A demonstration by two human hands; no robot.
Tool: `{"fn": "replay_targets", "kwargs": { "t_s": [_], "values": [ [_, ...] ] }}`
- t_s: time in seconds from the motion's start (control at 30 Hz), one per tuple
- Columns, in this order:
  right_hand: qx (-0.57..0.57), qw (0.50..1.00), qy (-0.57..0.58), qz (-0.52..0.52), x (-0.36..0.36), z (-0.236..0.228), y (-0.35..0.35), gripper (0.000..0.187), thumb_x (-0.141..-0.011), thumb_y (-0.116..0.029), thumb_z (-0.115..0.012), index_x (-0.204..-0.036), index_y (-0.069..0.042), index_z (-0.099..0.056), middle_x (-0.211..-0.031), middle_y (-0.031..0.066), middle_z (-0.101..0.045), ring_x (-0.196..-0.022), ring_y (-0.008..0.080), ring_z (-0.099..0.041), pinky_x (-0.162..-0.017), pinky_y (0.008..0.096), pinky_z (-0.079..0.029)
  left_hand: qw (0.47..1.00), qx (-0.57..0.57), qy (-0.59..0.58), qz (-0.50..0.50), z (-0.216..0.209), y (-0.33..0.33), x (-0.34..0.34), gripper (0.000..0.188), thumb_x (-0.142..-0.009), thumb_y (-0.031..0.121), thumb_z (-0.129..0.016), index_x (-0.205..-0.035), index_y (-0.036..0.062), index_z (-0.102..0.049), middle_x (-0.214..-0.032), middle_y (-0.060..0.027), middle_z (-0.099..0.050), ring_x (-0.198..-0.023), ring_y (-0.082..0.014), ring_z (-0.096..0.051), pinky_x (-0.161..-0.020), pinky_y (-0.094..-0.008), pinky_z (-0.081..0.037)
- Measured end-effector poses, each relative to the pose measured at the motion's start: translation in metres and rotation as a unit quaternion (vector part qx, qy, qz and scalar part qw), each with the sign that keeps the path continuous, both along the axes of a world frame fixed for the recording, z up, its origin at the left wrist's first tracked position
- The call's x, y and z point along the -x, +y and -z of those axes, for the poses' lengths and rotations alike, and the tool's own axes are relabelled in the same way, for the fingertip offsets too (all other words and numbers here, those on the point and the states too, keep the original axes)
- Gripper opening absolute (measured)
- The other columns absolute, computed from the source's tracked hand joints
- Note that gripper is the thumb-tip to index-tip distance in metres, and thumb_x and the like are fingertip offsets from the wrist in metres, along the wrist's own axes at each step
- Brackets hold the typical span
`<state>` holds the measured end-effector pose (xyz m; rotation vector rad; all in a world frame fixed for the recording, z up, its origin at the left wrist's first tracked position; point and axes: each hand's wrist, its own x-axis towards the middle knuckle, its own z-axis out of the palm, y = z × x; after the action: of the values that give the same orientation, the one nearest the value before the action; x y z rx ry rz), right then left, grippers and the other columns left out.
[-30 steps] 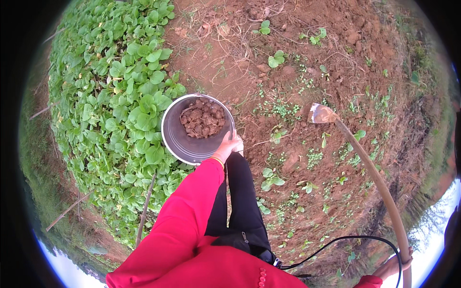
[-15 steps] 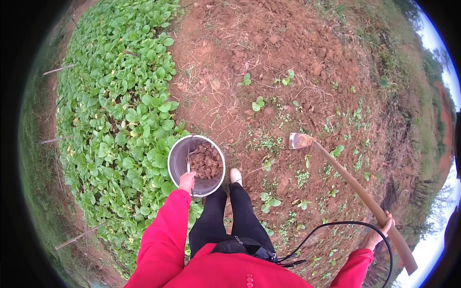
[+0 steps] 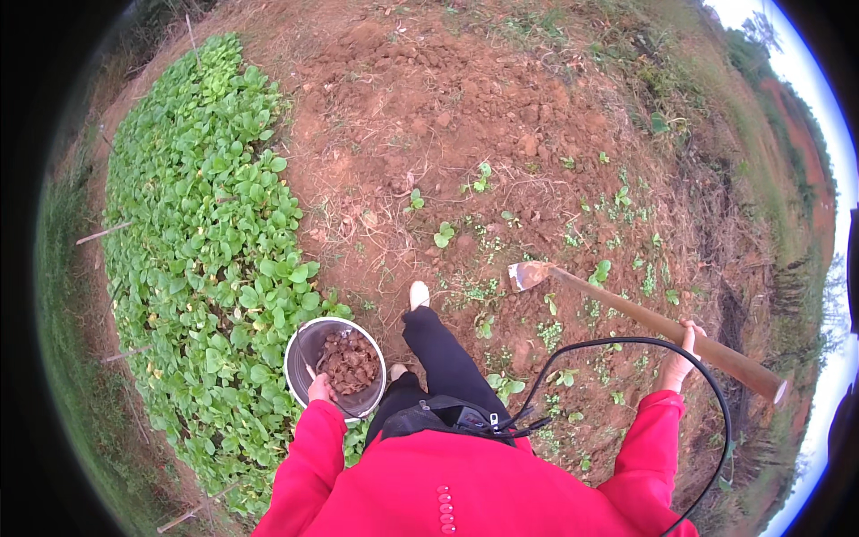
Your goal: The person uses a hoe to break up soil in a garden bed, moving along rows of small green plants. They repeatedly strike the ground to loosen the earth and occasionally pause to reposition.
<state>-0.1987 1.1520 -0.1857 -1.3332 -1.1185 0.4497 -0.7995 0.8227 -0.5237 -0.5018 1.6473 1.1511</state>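
My left hand point(image 3: 323, 388) is closed round the handle of a bucket point(image 3: 293, 369) with a pale rim, which hangs beside my left leg. Clods of brown soil or manure point(image 3: 350, 362) lie inside it. Out to the right, my right hand point(image 3: 677, 359) grips the wooden handle of a hoe point(image 3: 617, 309) partway along. The hoe's whitish metal blade point(image 3: 527, 276) points inward, above ground with small seedlings. The handle's butt end sticks out past my right hand.
A dense bed of leafy green plants point(image 3: 206, 233) runs along the left, edged by thin sticks point(image 3: 104, 234). Reddish bare soil point(image 3: 385, 125) stretches ahead, with scattered seedlings point(image 3: 444, 234) on the right. A black cable point(image 3: 617, 340) loops from my waist past my right arm.
I have stepped forward, one shoe now well ahead of the other. The bucket has swung lower and left; the hoe has turned flatter, its butt end rising. Both grips are unchanged.
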Motion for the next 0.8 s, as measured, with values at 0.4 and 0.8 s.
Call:
{"fn": "replay_targets", "kwargs": {
  "t_s": [0.4,0.8],
  "values": [
    [0.023,0.997,-0.052,-0.059,0.128,-0.024,0.164,0.017,-0.071,0.001,-0.066,-0.079,-0.005,-0.052,-0.077,0.0039,-0.055,-0.073,0.0137,-0.053,-0.073,0.0281,-0.043,0.982,0.087,0.081,-0.146,-0.043,0.081,0.078,0.026,-0.081,0.031,-0.051,-0.070,0.0138,-0.035,-0.049,0.0021,-0.026,-0.037,-0.0143,-0.028,-0.032,-0.0320,-0.029],
    [0.044,0.984,-0.162,-0.056,0.088,-0.019,0.247,0.017,-0.076,-0.001,-0.059,-0.084,-0.005,-0.045,-0.077,0.0056,-0.051,-0.071,0.0148,-0.051,-0.071,0.0298,-0.045,0.984,0.009,0.052,-0.169,-0.120,0.329,0.121,0.025,-0.085,0.029,-0.049,-0.070,0.0162,-0.033,-0.049,0.0041,-0.023,-0.039,-0.0112,-0.025,-0.036,-0.0298,-0.026]
  ]
}}
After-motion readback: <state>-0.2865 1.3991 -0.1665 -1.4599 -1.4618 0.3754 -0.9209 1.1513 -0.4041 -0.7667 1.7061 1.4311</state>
